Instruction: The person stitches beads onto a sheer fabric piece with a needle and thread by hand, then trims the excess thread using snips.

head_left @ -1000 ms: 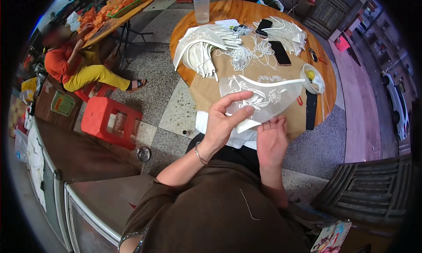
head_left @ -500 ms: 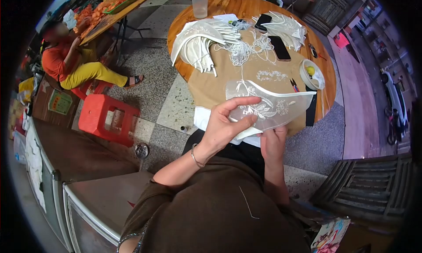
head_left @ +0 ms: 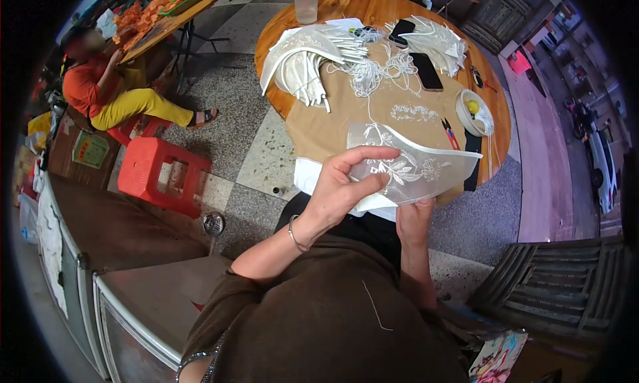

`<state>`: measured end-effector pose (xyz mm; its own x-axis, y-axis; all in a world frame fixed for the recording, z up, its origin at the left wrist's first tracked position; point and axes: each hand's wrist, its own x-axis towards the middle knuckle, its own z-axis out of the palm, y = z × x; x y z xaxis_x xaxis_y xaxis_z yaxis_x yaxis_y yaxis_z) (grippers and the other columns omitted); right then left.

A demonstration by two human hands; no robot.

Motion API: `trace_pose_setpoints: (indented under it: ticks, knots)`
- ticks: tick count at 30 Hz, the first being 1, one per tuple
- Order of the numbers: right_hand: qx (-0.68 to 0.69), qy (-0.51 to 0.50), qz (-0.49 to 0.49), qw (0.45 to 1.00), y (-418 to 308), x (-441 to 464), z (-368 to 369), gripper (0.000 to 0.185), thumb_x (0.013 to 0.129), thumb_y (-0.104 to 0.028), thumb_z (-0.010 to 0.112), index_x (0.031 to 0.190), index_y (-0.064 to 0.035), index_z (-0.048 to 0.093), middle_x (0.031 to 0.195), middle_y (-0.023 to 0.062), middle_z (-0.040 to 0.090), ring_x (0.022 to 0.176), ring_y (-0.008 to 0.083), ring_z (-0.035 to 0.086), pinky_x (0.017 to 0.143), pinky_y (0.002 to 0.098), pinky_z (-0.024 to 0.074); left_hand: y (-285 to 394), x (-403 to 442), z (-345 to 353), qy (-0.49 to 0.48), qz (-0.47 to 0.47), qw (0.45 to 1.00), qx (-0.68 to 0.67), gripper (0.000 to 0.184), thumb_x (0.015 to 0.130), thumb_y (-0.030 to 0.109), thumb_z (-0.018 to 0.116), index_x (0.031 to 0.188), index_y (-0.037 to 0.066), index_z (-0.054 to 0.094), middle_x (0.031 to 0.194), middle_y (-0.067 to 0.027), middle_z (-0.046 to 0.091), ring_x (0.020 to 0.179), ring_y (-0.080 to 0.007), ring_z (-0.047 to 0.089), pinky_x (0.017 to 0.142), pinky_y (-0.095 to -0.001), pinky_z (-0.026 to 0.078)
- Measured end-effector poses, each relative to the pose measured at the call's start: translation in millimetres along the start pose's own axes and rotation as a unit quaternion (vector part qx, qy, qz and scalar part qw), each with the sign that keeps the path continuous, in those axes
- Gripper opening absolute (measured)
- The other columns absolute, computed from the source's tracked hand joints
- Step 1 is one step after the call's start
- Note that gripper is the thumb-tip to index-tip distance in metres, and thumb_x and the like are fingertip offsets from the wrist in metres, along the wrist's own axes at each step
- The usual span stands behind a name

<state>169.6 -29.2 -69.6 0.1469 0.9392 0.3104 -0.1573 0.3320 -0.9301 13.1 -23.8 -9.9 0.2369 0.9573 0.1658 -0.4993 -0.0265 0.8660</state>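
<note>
A sheer white piece of embroidered fabric with a thick white edge and flower and leaf stitching is held in front of me, over the near side of the table. My left hand grips its left part, index finger and thumb bent over the embroidery. At the lower edge is my right hand, fingers curled and partly behind the fabric; anything between them is hidden. White thread runs from the tangled cord on the table toward the fabric's top.
The round wooden table bears stacked white fabric pieces, tangled white cord, a phone, red-handled snips and a bowl. A red stool stands left; another person sits at a far table.
The fabric sits slightly farther right in view. My left index fingertip has slid a little right across the embroidery. My right hand's fingertips are slightly lower, still at the lower edge.
</note>
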Motion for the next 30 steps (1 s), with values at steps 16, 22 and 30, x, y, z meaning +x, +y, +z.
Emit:
trace_pose_setpoints:
  ticks: [16, 22, 30]
  knots:
    - [-0.046, -0.044, -0.030, 0.998, 1.9, -3.6, -9.2, 0.028, 0.084, 0.001, 0.058, 0.112, 0.0030, 0.059, 0.111, 0.0103, 0.062, 0.103, 0.0185, 0.057, 0.091, 0.0325, 0.0441, 6.0, -1.1, -1.3, -0.022, -0.048, 0.998, 0.018, 0.035, 0.081, -0.008, 0.058, 0.116, -0.003, 0.061, 0.110, -0.0087, 0.064, 0.096, -0.0102, 0.059, 0.086, -0.0227, 0.047]
    - [0.118, 0.073, 0.052, 0.989, 1.1, 3.0, -0.8, 0.037, 0.086, 0.001, 0.056, 0.122, 0.0027, 0.049, 0.118, 0.0113, 0.054, 0.108, 0.0191, 0.052, 0.094, 0.0318, 0.0413, 4.4, -1.3, -2.5, 0.022, -0.021, 0.993, 0.115, 0.035, 0.081, -0.009, 0.057, 0.115, -0.002, 0.062, 0.110, -0.0063, 0.065, 0.096, -0.0079, 0.058, 0.085, -0.0212, 0.046]
    - [-0.467, -0.034, -0.322, 0.823, -57.1, 10.3, -1.4, 0.020, 0.080, -0.002, 0.067, 0.099, -0.0069, 0.066, 0.087, 0.0051, 0.057, 0.083, 0.0200, 0.051, 0.077, 0.0330, 0.0417, -11.5, 0.6, -9.8, 0.054, 0.080, 0.964, 0.247, 0.041, 0.077, -0.007, 0.058, 0.117, -0.002, 0.061, 0.112, -0.0087, 0.066, 0.103, -0.0117, 0.058, 0.090, -0.0243, 0.045]
